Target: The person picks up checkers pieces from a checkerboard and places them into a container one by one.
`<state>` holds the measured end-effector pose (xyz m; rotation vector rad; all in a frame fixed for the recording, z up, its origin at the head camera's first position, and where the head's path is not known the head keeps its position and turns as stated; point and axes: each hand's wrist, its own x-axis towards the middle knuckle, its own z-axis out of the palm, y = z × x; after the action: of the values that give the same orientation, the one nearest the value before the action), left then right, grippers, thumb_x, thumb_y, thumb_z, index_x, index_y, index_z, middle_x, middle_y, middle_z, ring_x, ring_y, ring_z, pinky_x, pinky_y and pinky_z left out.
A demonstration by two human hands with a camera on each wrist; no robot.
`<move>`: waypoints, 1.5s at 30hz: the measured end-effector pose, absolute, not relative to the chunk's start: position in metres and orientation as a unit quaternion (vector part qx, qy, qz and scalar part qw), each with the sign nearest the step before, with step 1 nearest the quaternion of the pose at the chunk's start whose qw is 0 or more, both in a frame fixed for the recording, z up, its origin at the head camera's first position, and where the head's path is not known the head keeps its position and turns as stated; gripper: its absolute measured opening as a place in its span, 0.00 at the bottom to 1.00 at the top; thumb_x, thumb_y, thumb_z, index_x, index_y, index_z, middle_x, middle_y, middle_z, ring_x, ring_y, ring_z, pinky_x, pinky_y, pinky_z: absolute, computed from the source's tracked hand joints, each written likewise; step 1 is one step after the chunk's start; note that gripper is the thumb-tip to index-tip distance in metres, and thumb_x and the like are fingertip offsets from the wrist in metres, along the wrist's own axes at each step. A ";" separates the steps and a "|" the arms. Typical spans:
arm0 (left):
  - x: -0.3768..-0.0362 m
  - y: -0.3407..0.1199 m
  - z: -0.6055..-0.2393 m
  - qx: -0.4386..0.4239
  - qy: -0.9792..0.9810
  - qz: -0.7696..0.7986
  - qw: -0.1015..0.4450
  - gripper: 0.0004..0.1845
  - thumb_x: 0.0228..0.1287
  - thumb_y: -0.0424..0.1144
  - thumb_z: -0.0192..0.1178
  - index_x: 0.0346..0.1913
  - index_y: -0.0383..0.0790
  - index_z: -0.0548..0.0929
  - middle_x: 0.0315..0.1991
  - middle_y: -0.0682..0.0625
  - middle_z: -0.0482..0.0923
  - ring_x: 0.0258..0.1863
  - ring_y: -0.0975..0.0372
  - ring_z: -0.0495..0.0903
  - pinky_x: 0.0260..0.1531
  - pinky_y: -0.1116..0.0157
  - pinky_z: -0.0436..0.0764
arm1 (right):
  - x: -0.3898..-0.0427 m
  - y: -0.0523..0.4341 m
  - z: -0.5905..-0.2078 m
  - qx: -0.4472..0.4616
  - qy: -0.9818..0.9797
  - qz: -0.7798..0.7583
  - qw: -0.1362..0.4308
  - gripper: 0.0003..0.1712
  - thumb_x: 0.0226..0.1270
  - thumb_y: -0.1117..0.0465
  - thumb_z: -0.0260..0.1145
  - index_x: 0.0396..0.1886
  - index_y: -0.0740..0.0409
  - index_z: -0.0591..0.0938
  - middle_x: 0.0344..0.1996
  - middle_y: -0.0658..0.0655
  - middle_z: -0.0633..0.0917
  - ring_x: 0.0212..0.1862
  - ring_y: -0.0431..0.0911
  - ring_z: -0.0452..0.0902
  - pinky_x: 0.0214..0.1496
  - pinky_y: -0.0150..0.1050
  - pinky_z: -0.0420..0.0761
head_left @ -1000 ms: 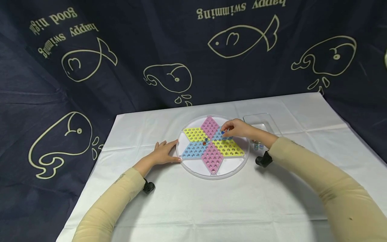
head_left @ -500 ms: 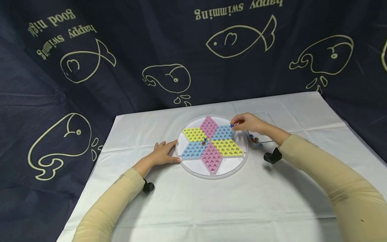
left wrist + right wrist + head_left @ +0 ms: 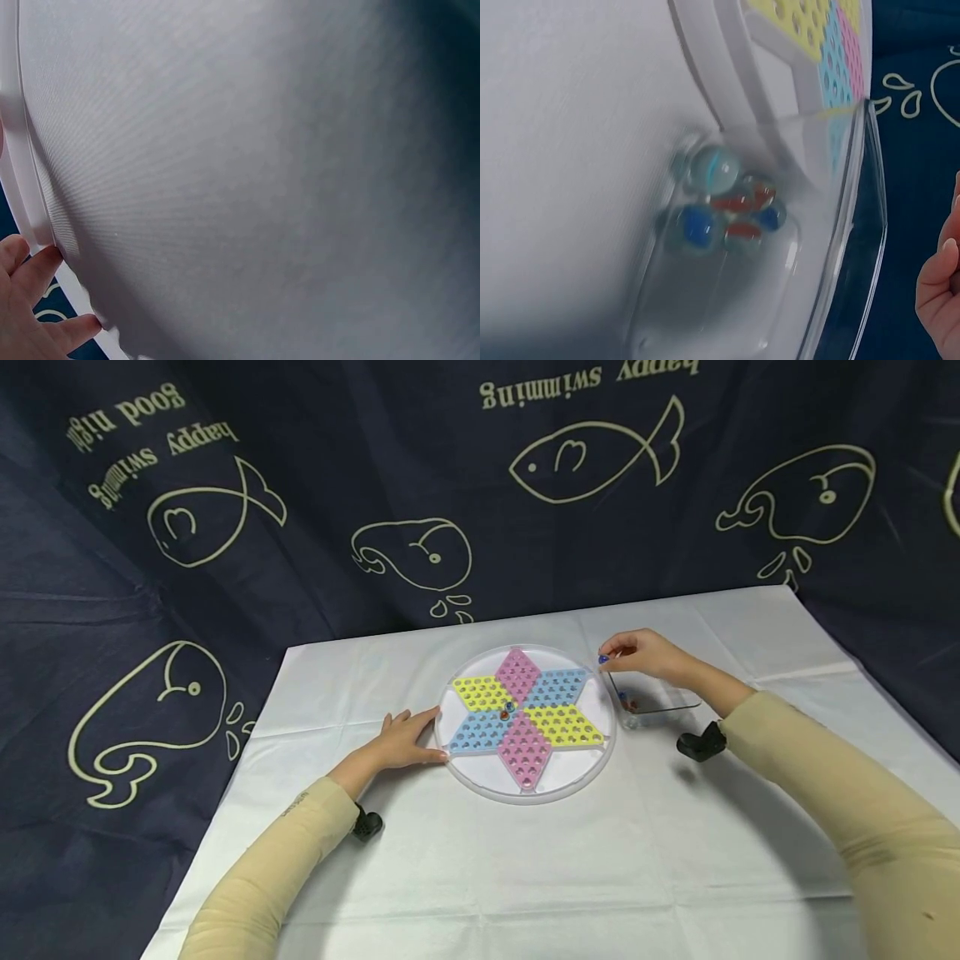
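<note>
Cloth, dark blue (image 3: 300,527) and printed with pale fish and whale outlines, hangs behind and around a table under a white tablecloth (image 3: 480,860). On the tablecloth lies a round clear game board (image 3: 480,781) with a six-pointed star of pink, yellow and blue perforated diamonds; two or three marbles sit near the star's centre (image 3: 509,709), though they are too small to count for sure. Just to the right of the board, touching or nearly touching its rim, stands a clear plastic tray (image 3: 678,702). The right wrist view shows a small cluster of glass marbles (image 3: 724,206) lying together in one end of the tray, blue, red and pale ones among them.

The left hand (image 3: 401,742) rests flat on the tablecloth with straight, spread fingers, its fingertips (image 3: 41,266) against the board's left rim, holding nothing. The right hand (image 3: 645,656) hovers over the far end of the tray, just beyond the board's right edge, and pinches a blue marble (image 3: 603,658) between thumb and fingertips, the other fingers curled. That marble is in the air, above the tray's near-board corner, clear of the board's holes.
</note>
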<state>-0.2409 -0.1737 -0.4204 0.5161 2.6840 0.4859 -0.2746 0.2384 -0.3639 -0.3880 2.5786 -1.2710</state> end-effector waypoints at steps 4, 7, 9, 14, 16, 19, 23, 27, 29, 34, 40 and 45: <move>-0.240 -0.174 -0.420 0.184 0.950 0.173 0.183 0.49 0.51 0.59 0.63 0.71 0.42 0.53 0.70 0.42 0.53 0.68 0.38 0.44 0.65 0.41 0.33 | -0.272 0.247 -0.364 -0.124 0.883 -0.438 0.118 0.22 0.62 0.59 0.63 0.51 0.69 0.75 0.44 0.59 0.78 0.40 0.40 0.71 0.42 0.33 0.76; -0.240 -0.174 -0.419 0.187 0.950 0.173 0.182 0.49 0.51 0.59 0.63 0.71 0.42 0.53 0.70 0.42 0.53 0.68 0.38 0.44 0.65 0.41 0.34 | -0.273 0.254 -0.366 -0.117 0.884 -0.439 0.112 0.24 0.61 0.57 0.64 0.51 0.69 0.75 0.42 0.56 0.79 0.40 0.39 0.71 0.43 0.35 0.76; -0.240 -0.174 -0.419 0.188 0.949 0.173 0.182 0.49 0.51 0.59 0.63 0.71 0.41 0.53 0.70 0.41 0.53 0.68 0.38 0.44 0.65 0.41 0.34 | -0.273 0.258 -0.367 -0.110 0.886 -0.438 0.107 0.25 0.61 0.56 0.64 0.51 0.69 0.74 0.40 0.54 0.78 0.39 0.40 0.70 0.42 0.35 0.76; -0.240 -0.173 -0.418 0.187 0.950 0.173 0.182 0.49 0.52 0.58 0.63 0.71 0.41 0.53 0.70 0.41 0.53 0.68 0.38 0.44 0.65 0.41 0.34 | -0.272 0.265 -0.369 -0.094 0.890 -0.436 0.098 0.26 0.61 0.55 0.64 0.52 0.69 0.74 0.40 0.54 0.78 0.39 0.41 0.70 0.42 0.35 0.76; -0.240 -0.173 -0.418 0.187 0.950 0.173 0.181 0.48 0.52 0.58 0.63 0.71 0.41 0.53 0.70 0.41 0.53 0.68 0.38 0.44 0.65 0.41 0.34 | -0.271 0.268 -0.370 -0.089 0.890 -0.437 0.095 0.25 0.61 0.55 0.63 0.52 0.69 0.74 0.40 0.54 0.78 0.39 0.41 0.70 0.42 0.35 0.76; -0.239 -0.173 -0.417 0.188 0.950 0.172 0.181 0.48 0.52 0.58 0.63 0.71 0.41 0.53 0.70 0.41 0.53 0.68 0.37 0.45 0.64 0.40 0.35 | -0.272 0.273 -0.372 -0.084 0.890 -0.439 0.091 0.25 0.61 0.56 0.64 0.52 0.69 0.74 0.39 0.52 0.78 0.38 0.39 0.71 0.41 0.33 0.76; -0.240 -0.173 -0.417 0.188 0.950 0.171 0.181 0.49 0.52 0.58 0.63 0.71 0.41 0.53 0.70 0.41 0.53 0.68 0.37 0.45 0.64 0.40 0.35 | -0.273 0.279 -0.374 -0.081 0.890 -0.440 0.089 0.24 0.62 0.57 0.63 0.52 0.69 0.74 0.37 0.50 0.78 0.37 0.37 0.71 0.40 0.31 0.76; -0.240 -0.173 -0.418 0.188 0.950 0.171 0.181 0.49 0.52 0.58 0.63 0.71 0.41 0.53 0.70 0.41 0.53 0.68 0.38 0.45 0.64 0.40 0.34 | -0.273 0.285 -0.377 -0.078 0.892 -0.436 0.090 0.23 0.61 0.57 0.64 0.51 0.69 0.74 0.36 0.49 0.78 0.36 0.36 0.71 0.39 0.31 0.76; -0.240 -0.173 -0.418 0.187 0.950 0.171 0.182 0.49 0.52 0.58 0.62 0.71 0.41 0.53 0.70 0.41 0.53 0.68 0.38 0.44 0.65 0.41 0.34 | -0.273 0.289 -0.378 -0.079 0.894 -0.432 0.092 0.24 0.62 0.56 0.63 0.51 0.69 0.74 0.36 0.48 0.78 0.36 0.35 0.71 0.39 0.30 0.76; -0.240 -0.173 -0.418 0.185 0.951 0.169 0.182 0.49 0.52 0.59 0.62 0.71 0.41 0.53 0.70 0.42 0.53 0.68 0.38 0.44 0.65 0.41 0.34 | -0.271 0.294 -0.380 -0.081 0.895 -0.428 0.094 0.24 0.62 0.56 0.63 0.51 0.70 0.74 0.35 0.47 0.77 0.35 0.34 0.71 0.39 0.30 0.75; -0.240 -0.173 -0.417 0.185 0.951 0.168 0.181 0.49 0.51 0.59 0.63 0.71 0.41 0.53 0.70 0.41 0.53 0.68 0.38 0.45 0.65 0.41 0.35 | -0.270 0.295 -0.379 -0.074 0.894 -0.432 0.093 0.25 0.63 0.57 0.62 0.52 0.71 0.73 0.34 0.46 0.78 0.35 0.34 0.72 0.41 0.34 0.76; -0.240 -0.174 -0.418 0.189 0.951 0.166 0.177 0.49 0.51 0.59 0.63 0.71 0.41 0.53 0.70 0.41 0.53 0.68 0.38 0.45 0.64 0.40 0.35 | -0.270 0.290 -0.376 -0.078 0.889 -0.442 0.092 0.25 0.63 0.57 0.62 0.52 0.72 0.73 0.32 0.44 0.78 0.35 0.34 0.72 0.42 0.33 0.76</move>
<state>-0.2397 -0.1735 -0.4180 0.5344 2.6923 0.4705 -0.2698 0.2902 -0.3758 -0.2309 2.6399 -1.3121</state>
